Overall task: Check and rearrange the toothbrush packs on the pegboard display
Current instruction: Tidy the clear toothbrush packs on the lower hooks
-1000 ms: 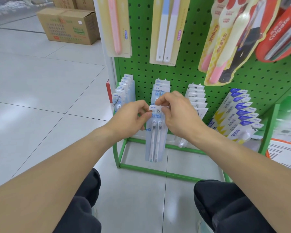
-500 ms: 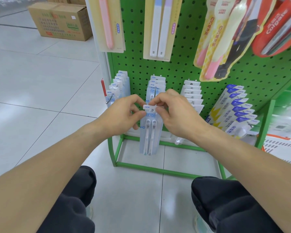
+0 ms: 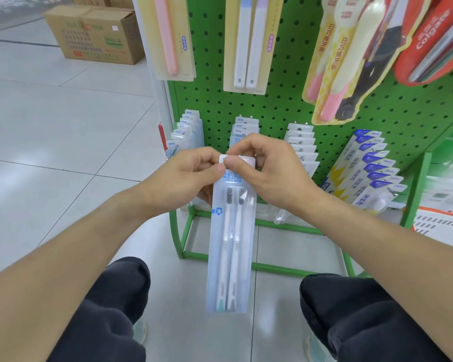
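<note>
A carton (image 3: pixel 94 35) is sitting on the floor at far left. The left hand (image 3: pixel 183 176) is pinching the top left corner of a two-brush pack (image 3: pixel 230 236), and the right hand (image 3: pixel 270 173) is pinching its top right, thumbs meeting on the header. The pack is hanging in front of the middle row (image 3: pixel 245 126) on the green pegboard (image 3: pixel 285 100), above the floor between the knees

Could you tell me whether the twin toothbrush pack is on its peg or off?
Off: the twin toothbrush pack hangs from both hands, left hand and right hand.
</note>
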Demonstrator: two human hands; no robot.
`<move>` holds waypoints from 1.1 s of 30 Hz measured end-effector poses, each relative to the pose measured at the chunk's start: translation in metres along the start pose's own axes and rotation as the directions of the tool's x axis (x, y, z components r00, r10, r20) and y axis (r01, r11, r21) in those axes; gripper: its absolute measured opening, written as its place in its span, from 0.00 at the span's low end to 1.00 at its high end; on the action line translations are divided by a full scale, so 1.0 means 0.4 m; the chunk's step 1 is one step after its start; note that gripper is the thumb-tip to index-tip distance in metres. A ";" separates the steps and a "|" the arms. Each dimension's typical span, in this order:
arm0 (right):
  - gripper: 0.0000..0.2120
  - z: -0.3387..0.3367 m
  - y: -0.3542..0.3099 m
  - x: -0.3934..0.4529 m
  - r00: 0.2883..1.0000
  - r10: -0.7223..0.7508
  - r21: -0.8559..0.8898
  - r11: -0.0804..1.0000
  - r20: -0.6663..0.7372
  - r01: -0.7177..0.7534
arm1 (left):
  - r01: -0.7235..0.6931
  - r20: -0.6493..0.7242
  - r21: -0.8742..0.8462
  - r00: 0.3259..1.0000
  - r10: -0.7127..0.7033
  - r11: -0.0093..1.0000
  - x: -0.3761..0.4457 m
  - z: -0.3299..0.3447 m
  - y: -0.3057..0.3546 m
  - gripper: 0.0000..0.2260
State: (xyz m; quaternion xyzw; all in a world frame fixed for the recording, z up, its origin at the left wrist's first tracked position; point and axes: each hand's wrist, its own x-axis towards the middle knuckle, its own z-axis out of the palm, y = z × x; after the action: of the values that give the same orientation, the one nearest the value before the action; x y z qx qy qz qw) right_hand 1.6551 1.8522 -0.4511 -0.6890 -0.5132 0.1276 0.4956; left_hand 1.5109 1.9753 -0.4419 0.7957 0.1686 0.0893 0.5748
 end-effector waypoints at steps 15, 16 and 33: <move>0.11 -0.006 -0.024 -0.005 0.968 -0.239 -0.234 0.939 0.082 0.252 | 0.063 -0.313 -0.200 0.942 -0.124 0.978 -0.011 0.018 0.035 0.05; 0.13 -0.006 -0.025 -0.004 0.957 -0.218 -0.267 0.927 0.189 0.264 | 0.078 -0.309 -0.226 0.940 -0.148 0.971 -0.013 0.020 0.037 0.06; 0.15 -0.053 0.002 0.016 0.992 0.071 0.303 0.948 0.108 -0.101 | 0.073 -0.060 -0.019 0.995 -0.074 0.997 -0.046 0.021 0.033 0.11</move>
State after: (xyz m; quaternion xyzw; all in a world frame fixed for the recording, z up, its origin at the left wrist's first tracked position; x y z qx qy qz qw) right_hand 1.6731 1.8458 -0.4395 -0.6184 -0.4796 0.2605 0.5654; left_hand 1.4991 1.9573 -0.4311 0.7811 0.2145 0.0933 0.5789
